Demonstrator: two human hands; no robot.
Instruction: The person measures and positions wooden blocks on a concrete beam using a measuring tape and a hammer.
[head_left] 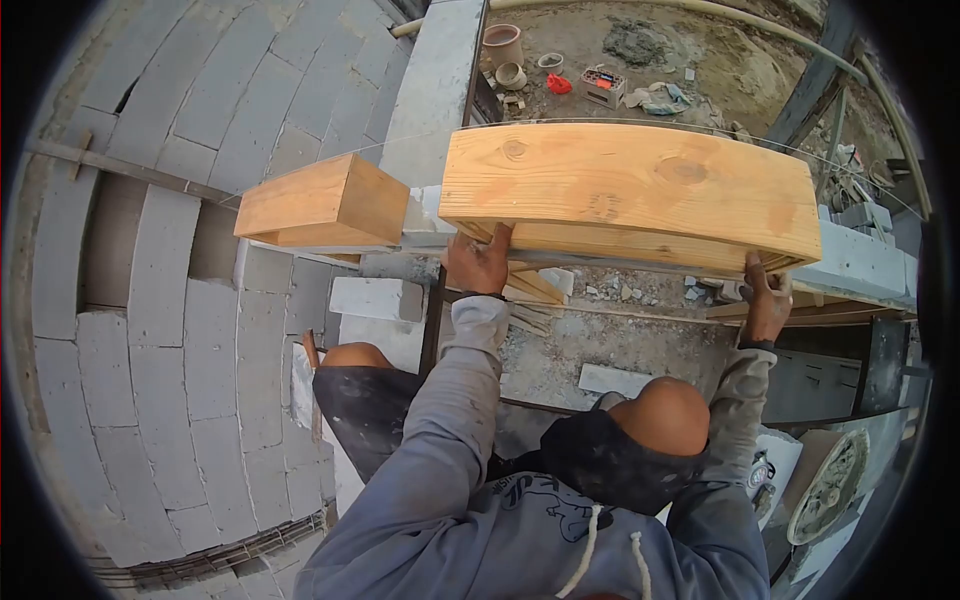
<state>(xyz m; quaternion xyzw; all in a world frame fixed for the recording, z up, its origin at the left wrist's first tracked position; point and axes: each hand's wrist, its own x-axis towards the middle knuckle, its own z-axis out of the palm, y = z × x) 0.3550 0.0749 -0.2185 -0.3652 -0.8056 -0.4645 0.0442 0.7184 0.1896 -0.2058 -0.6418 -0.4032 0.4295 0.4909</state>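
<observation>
Holding a long box (pixel 630 180) over the wall (pixel 865 258), the left hand (pixel 479 264) and right hand (pixel 767 302) are partly curled on its near lower edge, toward opposite ends; a smaller box (pixel 375 205) sits left along the wall.

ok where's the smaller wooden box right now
In the head view, the smaller wooden box sits left of centre, just left of the larger wooden box held by the left hand and right hand.

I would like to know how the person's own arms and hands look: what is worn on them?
The left sleeve and right sleeve of the grey hoodie are long, wrinkled and stained. The left hand and right hand wear no gloves; a dark band shows at each wrist.
</observation>
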